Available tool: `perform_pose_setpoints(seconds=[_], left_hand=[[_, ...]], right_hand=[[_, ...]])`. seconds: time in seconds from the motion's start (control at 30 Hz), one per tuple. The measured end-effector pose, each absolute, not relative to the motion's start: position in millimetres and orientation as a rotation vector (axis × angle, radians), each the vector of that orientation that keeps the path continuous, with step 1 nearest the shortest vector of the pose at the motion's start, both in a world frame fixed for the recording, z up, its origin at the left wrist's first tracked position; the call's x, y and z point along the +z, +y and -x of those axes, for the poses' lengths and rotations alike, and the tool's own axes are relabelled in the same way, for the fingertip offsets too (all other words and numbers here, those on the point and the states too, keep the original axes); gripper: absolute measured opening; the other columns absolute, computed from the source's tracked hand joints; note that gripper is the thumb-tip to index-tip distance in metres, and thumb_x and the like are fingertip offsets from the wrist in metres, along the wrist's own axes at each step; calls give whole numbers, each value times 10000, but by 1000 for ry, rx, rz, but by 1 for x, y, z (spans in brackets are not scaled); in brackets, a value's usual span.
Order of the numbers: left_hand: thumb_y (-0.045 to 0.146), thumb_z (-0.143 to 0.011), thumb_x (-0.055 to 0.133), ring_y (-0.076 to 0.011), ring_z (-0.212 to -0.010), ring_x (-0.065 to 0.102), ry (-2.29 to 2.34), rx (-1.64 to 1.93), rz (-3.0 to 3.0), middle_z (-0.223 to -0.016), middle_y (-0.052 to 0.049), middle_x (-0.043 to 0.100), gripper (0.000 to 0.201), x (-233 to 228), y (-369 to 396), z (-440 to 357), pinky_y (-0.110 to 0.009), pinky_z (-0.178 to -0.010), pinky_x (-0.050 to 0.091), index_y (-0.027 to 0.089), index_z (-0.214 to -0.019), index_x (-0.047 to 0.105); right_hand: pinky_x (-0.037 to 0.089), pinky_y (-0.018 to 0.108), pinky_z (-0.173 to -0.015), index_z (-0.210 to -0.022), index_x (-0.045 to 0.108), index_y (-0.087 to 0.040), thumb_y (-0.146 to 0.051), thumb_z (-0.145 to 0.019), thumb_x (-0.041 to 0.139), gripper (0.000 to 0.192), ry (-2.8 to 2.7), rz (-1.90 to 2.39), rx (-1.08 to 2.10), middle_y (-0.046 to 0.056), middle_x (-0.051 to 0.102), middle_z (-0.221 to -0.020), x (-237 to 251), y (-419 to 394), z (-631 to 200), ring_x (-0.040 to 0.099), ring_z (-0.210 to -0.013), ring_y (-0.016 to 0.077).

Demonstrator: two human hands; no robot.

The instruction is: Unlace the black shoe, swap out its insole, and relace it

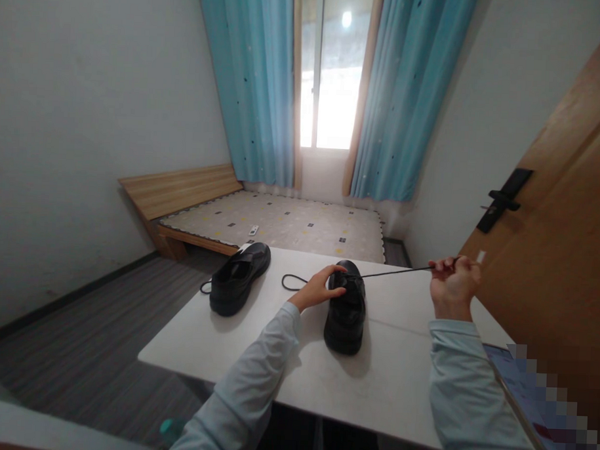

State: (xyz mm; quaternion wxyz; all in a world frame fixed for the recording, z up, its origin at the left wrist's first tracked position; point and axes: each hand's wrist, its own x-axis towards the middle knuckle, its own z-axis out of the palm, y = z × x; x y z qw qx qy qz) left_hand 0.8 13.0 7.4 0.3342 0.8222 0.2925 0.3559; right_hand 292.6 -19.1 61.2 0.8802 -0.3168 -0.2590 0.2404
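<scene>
A black lace-up shoe [344, 318] stands on the white table [276, 342], its heel toward me. My left hand [318, 288] grips it around the lacing area, thumb and fingers on the upper. From the eyelets a black shoelace [397, 273] runs taut to the right, and its end is pinched in my closed right hand [456, 283], raised over the table's right side. A loose loop of lace [292, 282] lies left of this shoe. The matching black shoe [239, 279] rests farther left on the table, with a bit of lace sticking out beside it.
Behind the table is a low bed [300, 228] with a wooden headboard [183, 188] and a small white object [253, 230] on it. A wooden door [541, 214] stands at right. A tablet-like flat thing [525, 397], partly pixelated, lies by my right forearm.
</scene>
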Motion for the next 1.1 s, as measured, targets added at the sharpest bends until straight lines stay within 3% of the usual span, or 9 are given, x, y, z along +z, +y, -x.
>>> perform_pose_setpoints(seconds=[0.23, 0.47, 0.7, 1.1], left_hand=[[270, -774, 645, -217, -1177, 513, 723, 981, -2175, -1233, -90, 571, 418, 5, 13, -2, -369, -1046, 369, 203, -1175, 552], [267, -779, 641, -213, -1185, 509, 707, 990, -2199, -1237, -87, 567, 396, 3, 15, -4, -372, -1053, 367, 209, -1161, 558], [271, -786, 631, -215, -1193, 502, 679, 1003, -2210, -1240, -94, 565, 395, 2, 14, -4, -370, -1055, 364, 199, -1166, 553], [266, -781, 632, -224, -1190, 498, 687, 1005, -2219, -1241, -101, 559, 405, 2, 14, -5, -379, -1049, 364, 196, -1170, 544]], right_hand=[[503, 233, -514, -787, 581, -200, -359, -705, 714, 223, -882, 808, 386, -76, 549, -622, 64, -21, -271, 458, -441, 52], [494, 261, -549, -785, 712, -166, -416, -657, 720, 280, -1430, 1115, 693, -2, 643, -613, 55, -20, -259, 572, -563, 123], [501, 292, -586, -909, 684, -164, -368, -694, 707, 297, -1758, 1147, 845, 25, 696, -669, 43, -19, -244, 639, -629, 166], [486, 272, -540, -892, 639, -171, -338, -723, 681, 241, -1848, 1186, 786, 20, 679, -642, 33, -15, -246, 648, -612, 174]])
